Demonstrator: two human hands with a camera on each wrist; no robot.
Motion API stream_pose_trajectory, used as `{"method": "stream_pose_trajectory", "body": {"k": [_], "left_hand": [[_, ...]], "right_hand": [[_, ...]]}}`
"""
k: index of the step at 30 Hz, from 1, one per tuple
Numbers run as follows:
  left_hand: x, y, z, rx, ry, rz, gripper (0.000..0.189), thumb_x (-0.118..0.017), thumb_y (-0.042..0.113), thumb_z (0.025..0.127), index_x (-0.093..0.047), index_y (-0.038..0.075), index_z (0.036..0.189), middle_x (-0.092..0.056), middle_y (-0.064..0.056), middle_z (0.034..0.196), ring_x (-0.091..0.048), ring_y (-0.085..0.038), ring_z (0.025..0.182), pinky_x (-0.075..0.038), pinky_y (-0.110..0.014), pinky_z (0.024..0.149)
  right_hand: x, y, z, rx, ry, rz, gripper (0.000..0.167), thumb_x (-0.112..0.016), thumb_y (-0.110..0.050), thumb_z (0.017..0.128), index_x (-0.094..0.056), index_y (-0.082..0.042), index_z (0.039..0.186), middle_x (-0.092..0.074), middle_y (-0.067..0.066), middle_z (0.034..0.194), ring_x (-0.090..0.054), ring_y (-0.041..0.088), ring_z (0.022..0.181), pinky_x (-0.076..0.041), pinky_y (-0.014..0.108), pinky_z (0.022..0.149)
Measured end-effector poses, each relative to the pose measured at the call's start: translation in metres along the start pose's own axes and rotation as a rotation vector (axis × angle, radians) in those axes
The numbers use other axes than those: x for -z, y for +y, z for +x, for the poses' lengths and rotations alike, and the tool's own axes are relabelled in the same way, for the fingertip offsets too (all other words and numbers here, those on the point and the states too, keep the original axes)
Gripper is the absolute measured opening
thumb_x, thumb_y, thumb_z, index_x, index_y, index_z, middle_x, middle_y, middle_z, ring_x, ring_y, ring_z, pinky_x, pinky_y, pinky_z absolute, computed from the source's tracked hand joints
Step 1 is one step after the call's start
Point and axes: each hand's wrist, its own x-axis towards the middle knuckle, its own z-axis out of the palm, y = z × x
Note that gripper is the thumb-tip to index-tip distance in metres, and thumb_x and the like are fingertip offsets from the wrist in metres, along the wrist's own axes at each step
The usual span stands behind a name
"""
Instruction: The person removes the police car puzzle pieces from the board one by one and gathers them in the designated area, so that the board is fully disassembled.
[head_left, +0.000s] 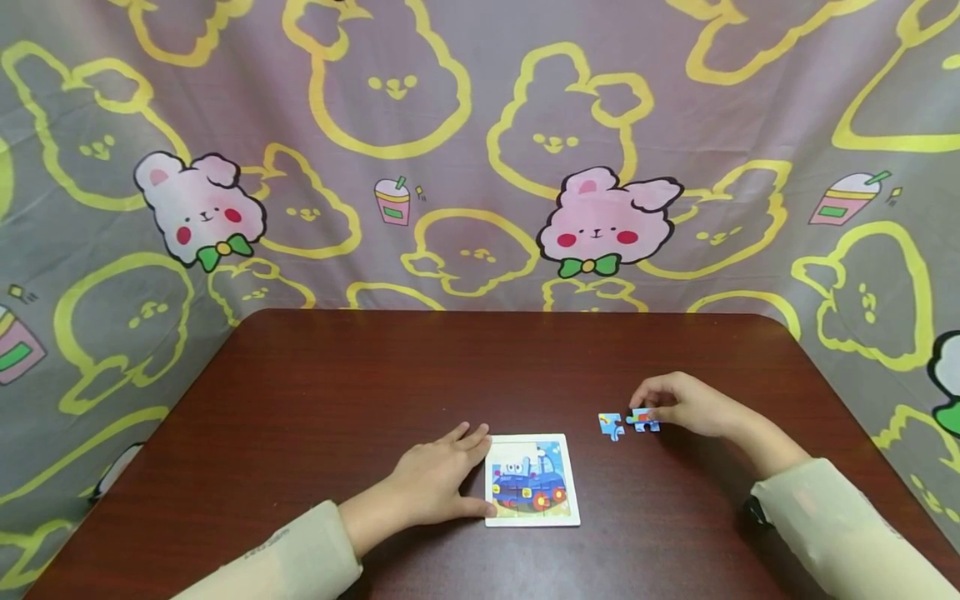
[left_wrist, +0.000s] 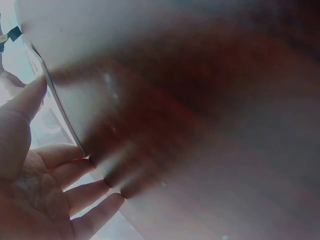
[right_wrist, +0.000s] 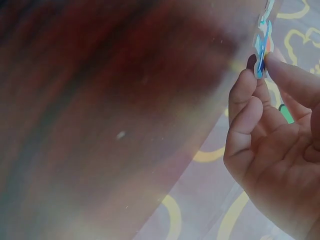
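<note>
A square jigsaw puzzle in a white frame lies on the table, picturing a blue car with eyes and red-and-yellow wheels. Bare white shows in its upper left part. My left hand rests with spread fingers at the frame's left side, thumb and fingertips along its edge. To the right, my right hand pinches a blue puzzle piece with a red patch between thumb and fingers; the right wrist view shows this piece edge-on. Just left of it lies another light blue puzzle piece.
The dark red-brown table has a glossy top with rounded far corners. Behind it and along both sides hangs a grey-pink curtain with yellow animal outlines. A dark band shows at the right sleeve's cuff.
</note>
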Motion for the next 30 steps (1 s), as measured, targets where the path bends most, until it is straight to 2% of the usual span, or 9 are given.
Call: {"method": "stream_pose_trajectory", "body": {"k": [9, 15, 20, 25, 30], "left_hand": [[0.0, -0.001, 0.0, -0.007, 0.013, 0.003, 0.092, -0.068, 0.07, 0.078, -0.049, 0.015, 0.148, -0.041, -0.001, 0.158, -0.04, -0.026, 0.146, -0.055, -0.052, 0.089], [-0.001, -0.001, 0.0, -0.005, 0.007, -0.003, 0.092, -0.068, 0.07, 0.078, -0.048, 0.015, 0.148, -0.04, -0.001, 0.158, -0.039, -0.026, 0.146, -0.055, -0.053, 0.09], [-0.001, -0.001, 0.0, -0.006, 0.004, -0.008, 0.092, -0.067, 0.07, 0.078, -0.048, 0.015, 0.149, -0.04, -0.001, 0.158, -0.039, -0.026, 0.146, -0.054, -0.052, 0.093], [-0.001, -0.001, 0.0, -0.005, 0.004, -0.009, 0.091, -0.067, 0.07, 0.078, -0.048, 0.015, 0.149, -0.04, -0.001, 0.158, -0.039, -0.025, 0.147, -0.053, -0.053, 0.094], [0.0, -0.001, 0.0, -0.004, 0.005, -0.007, 0.091, -0.068, 0.07, 0.078, -0.048, 0.015, 0.148, -0.04, -0.001, 0.158, -0.039, -0.025, 0.146, -0.054, -0.052, 0.093]], "right_hand": [[-0.001, -0.002, 0.003, -0.074, -0.018, -0.047, 0.014, -0.066, 0.0, 0.09, -0.07, -0.008, 0.1, -0.067, 0.0, 0.086, -0.052, 0.003, 0.075, -0.044, 0.023, 0.067], [-0.003, -0.001, 0.002, -0.082, -0.016, -0.067, 0.019, -0.067, 0.002, 0.087, -0.069, -0.008, 0.103, -0.063, 0.0, 0.088, -0.05, 0.005, 0.074, -0.044, 0.023, 0.063], [-0.005, -0.005, 0.003, -0.067, 0.001, -0.073, 0.02, -0.069, 0.001, 0.087, -0.068, -0.008, 0.104, -0.065, 0.0, 0.089, -0.051, 0.003, 0.072, -0.045, 0.023, 0.063], [-0.013, -0.02, 0.008, -0.043, -0.009, -0.056, 0.019, -0.071, -0.004, 0.088, -0.068, -0.007, 0.107, -0.067, 0.002, 0.094, -0.051, 0.003, 0.069, -0.046, 0.022, 0.06], [-0.024, -0.039, 0.019, 0.029, -0.04, -0.06, 0.018, -0.071, -0.004, 0.089, -0.069, -0.009, 0.106, -0.066, 0.002, 0.097, -0.052, 0.003, 0.074, -0.047, 0.022, 0.064]]}}
